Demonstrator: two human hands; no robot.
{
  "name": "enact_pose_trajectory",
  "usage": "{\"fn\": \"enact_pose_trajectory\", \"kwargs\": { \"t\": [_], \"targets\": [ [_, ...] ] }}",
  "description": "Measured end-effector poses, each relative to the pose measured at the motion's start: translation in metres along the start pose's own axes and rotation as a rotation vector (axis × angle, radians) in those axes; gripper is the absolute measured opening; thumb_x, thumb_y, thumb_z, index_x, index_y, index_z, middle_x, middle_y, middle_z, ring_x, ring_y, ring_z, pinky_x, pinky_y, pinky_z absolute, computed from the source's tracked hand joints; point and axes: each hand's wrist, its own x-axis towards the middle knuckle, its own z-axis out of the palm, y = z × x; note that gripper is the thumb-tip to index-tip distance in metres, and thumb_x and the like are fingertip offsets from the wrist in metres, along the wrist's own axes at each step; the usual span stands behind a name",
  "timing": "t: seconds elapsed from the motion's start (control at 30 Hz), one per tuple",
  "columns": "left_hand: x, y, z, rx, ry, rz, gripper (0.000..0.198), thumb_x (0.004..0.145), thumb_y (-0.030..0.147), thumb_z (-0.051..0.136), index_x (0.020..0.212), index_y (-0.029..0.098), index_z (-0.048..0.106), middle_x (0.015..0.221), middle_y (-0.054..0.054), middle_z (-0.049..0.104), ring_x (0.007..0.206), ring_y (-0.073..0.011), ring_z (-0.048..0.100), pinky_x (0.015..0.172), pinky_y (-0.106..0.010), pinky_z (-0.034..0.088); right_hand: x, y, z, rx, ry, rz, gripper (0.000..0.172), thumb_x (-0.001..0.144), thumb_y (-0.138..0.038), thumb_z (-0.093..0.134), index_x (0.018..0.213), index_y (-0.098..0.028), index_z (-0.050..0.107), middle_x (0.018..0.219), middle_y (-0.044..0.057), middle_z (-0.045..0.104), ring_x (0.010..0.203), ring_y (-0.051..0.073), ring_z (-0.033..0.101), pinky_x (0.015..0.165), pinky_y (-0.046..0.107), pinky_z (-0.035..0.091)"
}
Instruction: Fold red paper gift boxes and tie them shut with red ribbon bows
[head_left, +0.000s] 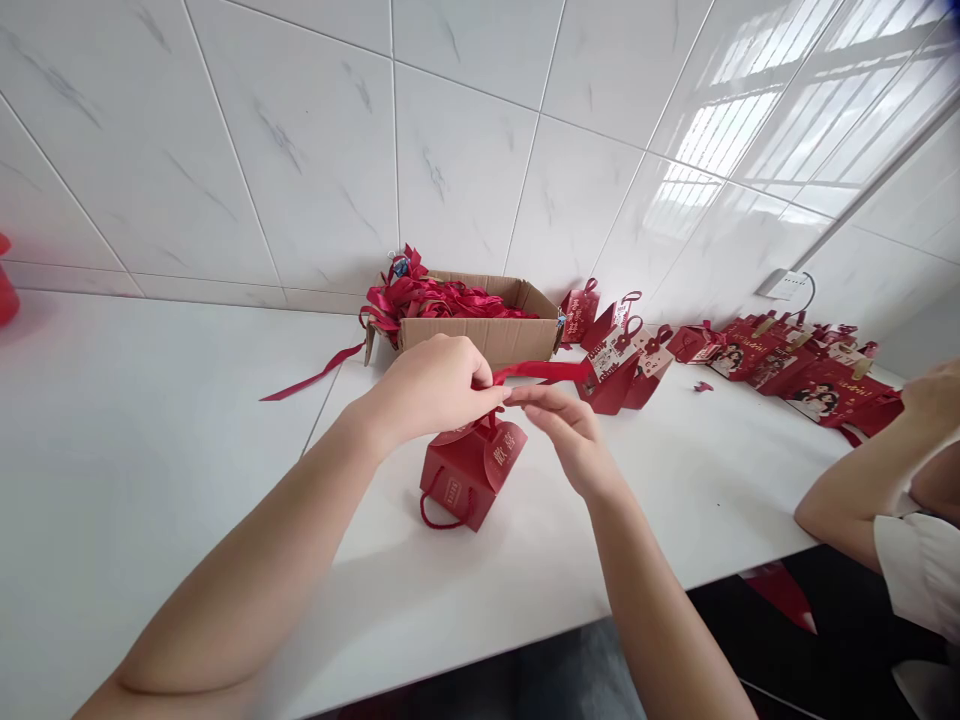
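Note:
A small red gift box with gold lettering and a red cord handle stands on the white table. Its scalloped top flaps are folded in, and a red ribbon rises from the top. Above the box, my left hand pinches the ribbon between thumb and fingers. My right hand comes in from the right with its fingers stretched out, fingertips meeting the left thumb at the ribbon. One ribbon end runs off to the right behind my right hand. The knot area is partly hidden by my fingers.
Behind the box, a cardboard box full of loose red ribbons stands against the tiled wall; one ribbon trails out leftward. Several red gift boxes and bags line the right side. Another person's arm rests at the right edge.

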Motion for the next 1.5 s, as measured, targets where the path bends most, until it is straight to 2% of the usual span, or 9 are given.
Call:
{"fn": "enact_pose_trajectory", "kwargs": {
  "t": [0.1, 0.17, 0.37, 0.53, 0.83, 0.97, 1.17, 1.33, 1.5],
  "targets": [
    [0.0, 0.001, -0.001, -0.026, -0.024, -0.056, 0.043, 0.076, 0.039, 0.053, 0.045, 0.018, 0.033, 0.041, 0.003, 0.031, 0.034, -0.006, 0.022, 0.039, -0.028, 0.017, 0.0, -0.011, 0.005, -0.125, -0.058, 0.011, 0.027, 0.081, -0.027, 0.067, 0.107, -0.021, 0.067, 0.104, 0.006, 0.071, 0.102, 0.02, 0.064, 0.096, 0.038, 0.049],
    [0.0, 0.001, -0.002, -0.033, -0.028, -0.064, 0.042, 0.075, 0.037, 0.053, 0.045, 0.017, 0.031, 0.04, 0.003, 0.031, 0.035, -0.0057, 0.022, 0.038, -0.027, 0.016, 0.002, -0.013, 0.011, -0.159, -0.032, 0.001, 0.029, 0.078, -0.027, 0.07, 0.105, -0.019, 0.067, 0.097, 0.006, 0.072, 0.094, 0.019, 0.066, 0.091, 0.038, 0.052],
    [0.004, -0.005, -0.002, -0.034, -0.004, -0.011, 0.042, 0.075, 0.038, 0.053, 0.048, 0.017, 0.029, 0.042, 0.003, 0.032, 0.038, -0.0062, 0.023, 0.038, -0.026, 0.013, 0.014, 0.002, 0.019, -0.053, 0.003, -0.046, 0.02, 0.077, -0.029, 0.072, 0.093, -0.019, 0.066, 0.085, 0.004, 0.07, 0.08, 0.016, 0.066, 0.077, 0.033, 0.055],
    [0.005, -0.009, -0.002, -0.078, -0.043, -0.037, 0.04, 0.075, 0.043, 0.053, 0.048, 0.018, 0.036, 0.045, 0.003, 0.028, 0.039, -0.0064, 0.02, 0.036, -0.026, 0.013, 0.018, 0.012, 0.017, 0.104, -0.067, -0.034, 0.025, 0.074, -0.032, 0.075, 0.093, -0.021, 0.065, 0.089, 0.003, 0.068, 0.086, 0.017, 0.065, 0.081, 0.035, 0.055],
    [0.002, 0.002, 0.002, -0.049, 0.067, 0.08, 0.045, 0.078, 0.041, 0.054, 0.045, 0.017, 0.035, 0.043, 0.003, 0.029, 0.041, -0.0064, 0.022, 0.038, -0.025, 0.015, 0.023, 0.005, 0.002, 0.089, -0.177, -0.058, 0.028, 0.071, -0.034, 0.078, 0.089, -0.021, 0.063, 0.087, 0.002, 0.065, 0.081, 0.015, 0.064, 0.073, 0.03, 0.056],
    [0.0, 0.005, 0.001, -0.049, 0.086, 0.09, 0.044, 0.077, 0.045, 0.057, 0.046, 0.017, 0.045, 0.044, 0.003, 0.032, 0.042, -0.0072, 0.025, 0.039, -0.025, 0.017, 0.019, 0.012, -0.001, 0.125, -0.162, -0.028, 0.022, 0.074, -0.035, 0.076, 0.085, -0.02, 0.065, 0.078, 0.001, 0.067, 0.075, 0.014, 0.064, 0.07, 0.029, 0.055],
    [-0.001, 0.005, -0.003, -0.064, -0.028, 0.098, 0.04, 0.077, 0.053, 0.057, 0.056, 0.019, 0.06, 0.048, 0.003, 0.041, 0.044, -0.0081, 0.03, 0.041, -0.026, 0.02, 0.009, 0.02, 0.003, 0.183, -0.082, -0.043, 0.017, 0.081, -0.037, 0.069, 0.08, -0.02, 0.067, 0.07, 0.0, 0.063, 0.063, 0.011, 0.056, 0.061, 0.027, 0.049],
    [0.002, 0.001, -0.009, -0.164, -0.097, 0.111, 0.032, 0.078, 0.049, 0.058, 0.07, 0.02, 0.067, 0.06, 0.001, 0.058, 0.052, -0.009, 0.044, 0.045, -0.023, 0.031, 0.004, 0.023, 0.008, 0.202, -0.058, -0.04, 0.019, 0.082, -0.038, 0.066, 0.078, -0.02, 0.067, 0.07, 0.0, 0.055, 0.055, 0.01, 0.049, 0.055, 0.027, 0.043],
    [0.005, 0.002, -0.009, -0.321, -0.199, 0.175, 0.023, 0.081, 0.041, 0.058, 0.08, 0.021, 0.07, 0.072, 0.001, 0.066, 0.065, -0.0112, 0.056, 0.054, -0.021, 0.042, 0.0, 0.019, 0.009, 0.149, -0.121, -0.059, 0.031, 0.087, -0.042, 0.056, 0.068, -0.02, 0.066, 0.068, 0.001, 0.052, 0.06, 0.012, 0.048, 0.056, 0.029, 0.043]
  ]
}}
